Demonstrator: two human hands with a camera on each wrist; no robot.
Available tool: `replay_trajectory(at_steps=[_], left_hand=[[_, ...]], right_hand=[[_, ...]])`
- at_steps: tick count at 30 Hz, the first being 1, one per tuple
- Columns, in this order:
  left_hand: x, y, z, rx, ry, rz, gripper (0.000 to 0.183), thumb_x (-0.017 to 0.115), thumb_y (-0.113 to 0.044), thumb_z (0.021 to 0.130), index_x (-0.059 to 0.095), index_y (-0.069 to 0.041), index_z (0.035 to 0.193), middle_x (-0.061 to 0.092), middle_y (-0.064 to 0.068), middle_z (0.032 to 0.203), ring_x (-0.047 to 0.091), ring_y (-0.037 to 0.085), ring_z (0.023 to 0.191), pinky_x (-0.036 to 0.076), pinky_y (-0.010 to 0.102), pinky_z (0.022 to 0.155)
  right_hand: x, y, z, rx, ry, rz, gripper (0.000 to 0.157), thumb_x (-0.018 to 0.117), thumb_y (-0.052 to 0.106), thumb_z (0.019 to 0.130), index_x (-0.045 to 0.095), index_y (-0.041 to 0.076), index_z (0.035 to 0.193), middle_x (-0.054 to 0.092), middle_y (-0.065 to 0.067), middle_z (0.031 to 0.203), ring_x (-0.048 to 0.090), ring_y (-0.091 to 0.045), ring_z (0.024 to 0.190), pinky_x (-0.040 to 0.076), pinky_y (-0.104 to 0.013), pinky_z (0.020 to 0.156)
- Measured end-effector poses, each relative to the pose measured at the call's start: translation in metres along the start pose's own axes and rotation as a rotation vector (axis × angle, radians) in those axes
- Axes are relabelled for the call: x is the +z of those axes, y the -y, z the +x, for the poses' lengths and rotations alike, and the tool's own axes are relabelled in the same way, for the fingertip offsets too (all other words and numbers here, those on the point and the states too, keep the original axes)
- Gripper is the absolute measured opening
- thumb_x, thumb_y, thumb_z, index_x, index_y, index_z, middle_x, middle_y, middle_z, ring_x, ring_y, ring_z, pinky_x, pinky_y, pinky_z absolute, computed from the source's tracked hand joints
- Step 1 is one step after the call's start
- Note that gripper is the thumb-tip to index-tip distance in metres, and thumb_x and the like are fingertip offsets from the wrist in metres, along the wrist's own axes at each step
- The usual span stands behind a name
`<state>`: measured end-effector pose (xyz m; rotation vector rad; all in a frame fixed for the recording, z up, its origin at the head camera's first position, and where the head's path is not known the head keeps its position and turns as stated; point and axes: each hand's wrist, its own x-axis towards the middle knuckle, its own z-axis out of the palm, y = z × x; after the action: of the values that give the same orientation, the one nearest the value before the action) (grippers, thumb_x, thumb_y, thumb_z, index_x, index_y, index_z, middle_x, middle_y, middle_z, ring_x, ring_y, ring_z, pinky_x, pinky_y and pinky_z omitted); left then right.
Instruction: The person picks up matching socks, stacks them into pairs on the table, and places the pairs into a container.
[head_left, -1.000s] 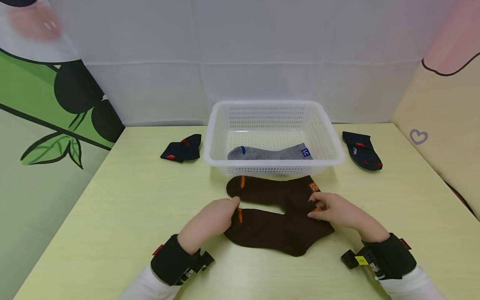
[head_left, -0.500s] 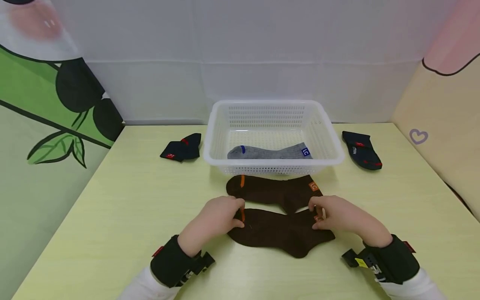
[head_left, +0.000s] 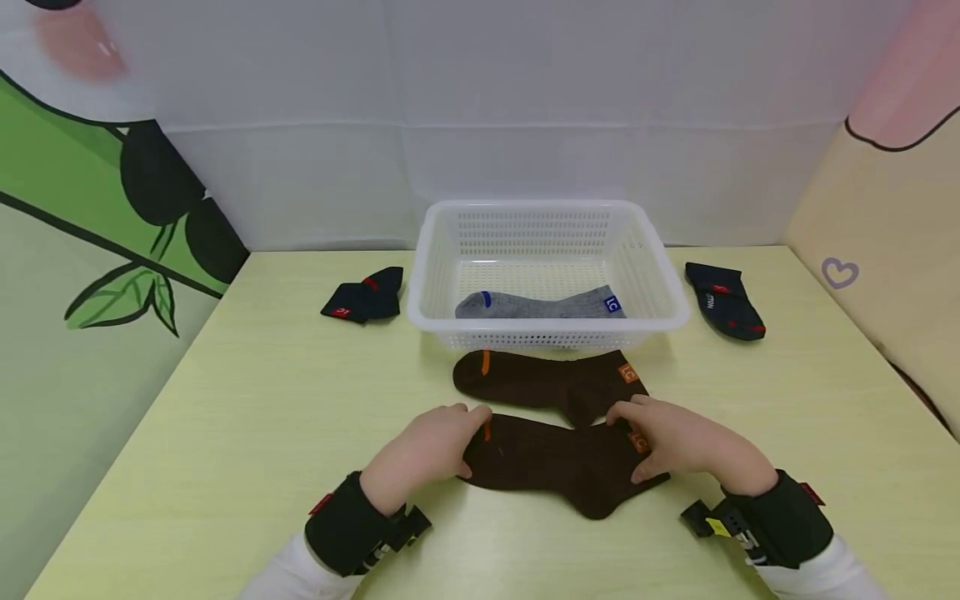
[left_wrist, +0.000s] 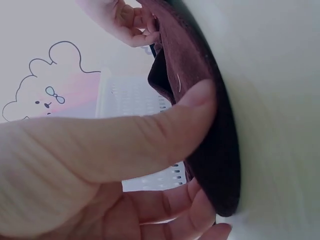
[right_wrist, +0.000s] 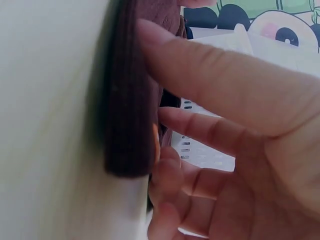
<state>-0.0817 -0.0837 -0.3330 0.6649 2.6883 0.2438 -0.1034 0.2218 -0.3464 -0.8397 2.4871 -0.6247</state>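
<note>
Two brown socks with orange marks lie flat in the head view, heels overlapping slightly. The near sock [head_left: 543, 458] has my left hand [head_left: 427, 448] at its toe, thumb and fingers spread across it. In the left wrist view, the thumb [left_wrist: 150, 142] lies over the dark edge of that sock [left_wrist: 222, 170]. At its cuff rests my right hand [head_left: 686, 437], thumb and fingers apart around the orange label. The right wrist view shows that cuff [right_wrist: 127, 110] beside the thumb and fingertips. Just beyond lies the far sock [head_left: 517, 379], its cuff near the right fingertips.
A white perforated basket [head_left: 547, 327] stands behind the brown socks, with a grey sock [head_left: 540, 307] inside. Left of it is a dark folded sock [head_left: 363, 297], and on its right another dark sock [head_left: 726, 304]. A white backdrop [head_left: 517, 158] rises behind the table [head_left: 285, 400].
The near sock's cuff has been drawn toward the body, off the far sock's cuff, and smoothed. The left fingers have gone from pinching the toe to spreading across it; the right hand has opened wider.
</note>
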Motion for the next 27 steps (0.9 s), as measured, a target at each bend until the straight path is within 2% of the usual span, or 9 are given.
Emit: replay_trajectory(at_steps=[4, 7, 11, 13, 16, 20, 23, 27], left_hand=[[0.001, 0.001, 0.000, -0.016, 0.027, -0.012, 0.070, 0.084, -0.013, 0.069, 0.051, -0.007, 0.130, 0.061, 0.013, 0.101, 0.060, 0.029, 0.092, 0.050, 0.039, 0.079], [0.001, 0.001, 0.000, -0.020, 0.039, -0.010, 0.071, 0.084, -0.013, 0.069, 0.051, -0.006, 0.131, 0.060, 0.014, 0.104, 0.060, 0.029, 0.095, 0.049, 0.039, 0.083], [-0.001, 0.003, 0.000, -0.026, 0.038, -0.018, 0.073, 0.084, -0.016, 0.070, 0.048, -0.006, 0.133, 0.058, 0.015, 0.104, 0.059, 0.029, 0.093, 0.049, 0.039, 0.080], [-0.003, 0.005, -0.001, -0.041, 0.034, -0.029, 0.070, 0.083, -0.020, 0.072, 0.049, -0.006, 0.131, 0.058, 0.015, 0.104, 0.059, 0.029, 0.092, 0.050, 0.039, 0.078], [-0.006, 0.010, 0.000, -0.069, 0.022, -0.035, 0.056, 0.081, -0.024, 0.074, 0.055, -0.005, 0.120, 0.058, 0.013, 0.099, 0.058, 0.027, 0.087, 0.049, 0.039, 0.075], [-0.010, 0.015, 0.000, -0.091, 0.025, -0.022, 0.042, 0.080, -0.027, 0.075, 0.059, -0.002, 0.102, 0.057, 0.012, 0.090, 0.057, 0.027, 0.082, 0.047, 0.041, 0.072], [-0.011, 0.016, 0.001, -0.093, 0.046, -0.019, 0.044, 0.080, -0.028, 0.075, 0.060, 0.001, 0.102, 0.058, 0.013, 0.090, 0.058, 0.028, 0.083, 0.048, 0.042, 0.075], [-0.006, 0.018, 0.005, -0.085, 0.049, -0.019, 0.050, 0.081, -0.029, 0.074, 0.060, 0.004, 0.104, 0.059, 0.015, 0.092, 0.058, 0.030, 0.086, 0.048, 0.042, 0.078]], right_hand=[[0.001, -0.001, 0.000, 0.031, 0.008, -0.005, 0.061, 0.086, 0.017, 0.065, 0.054, 0.009, 0.116, 0.045, 0.001, 0.091, 0.042, -0.010, 0.075, 0.039, -0.025, 0.063], [0.001, -0.002, 0.000, 0.054, 0.011, -0.015, 0.065, 0.087, 0.018, 0.064, 0.054, 0.008, 0.119, 0.047, 0.001, 0.094, 0.045, -0.011, 0.079, 0.042, -0.027, 0.067], [-0.001, -0.003, -0.001, 0.052, 0.018, -0.017, 0.066, 0.086, 0.020, 0.065, 0.053, 0.008, 0.121, 0.049, 0.001, 0.097, 0.046, -0.011, 0.082, 0.044, -0.028, 0.070], [-0.003, -0.005, -0.002, 0.040, 0.014, -0.002, 0.066, 0.085, 0.020, 0.067, 0.052, 0.007, 0.121, 0.051, 0.000, 0.093, 0.047, -0.010, 0.079, 0.044, -0.027, 0.068], [-0.006, -0.007, -0.005, 0.053, -0.013, 0.005, 0.054, 0.084, 0.022, 0.069, 0.054, 0.007, 0.111, 0.053, 0.002, 0.086, 0.047, -0.009, 0.074, 0.041, -0.027, 0.065], [-0.008, -0.008, -0.007, 0.113, -0.037, 0.002, 0.037, 0.082, 0.027, 0.071, 0.054, 0.010, 0.087, 0.047, 0.004, 0.074, 0.043, -0.010, 0.067, 0.035, -0.026, 0.060], [-0.006, -0.008, -0.006, 0.140, -0.040, 0.009, 0.034, 0.081, 0.027, 0.071, 0.053, 0.010, 0.078, 0.042, 0.004, 0.068, 0.039, -0.010, 0.062, 0.031, -0.025, 0.057], [-0.001, -0.010, -0.002, 0.146, -0.054, 0.010, 0.031, 0.082, 0.023, 0.070, 0.053, 0.012, 0.070, 0.043, 0.007, 0.063, 0.039, -0.007, 0.057, 0.032, -0.023, 0.054]])
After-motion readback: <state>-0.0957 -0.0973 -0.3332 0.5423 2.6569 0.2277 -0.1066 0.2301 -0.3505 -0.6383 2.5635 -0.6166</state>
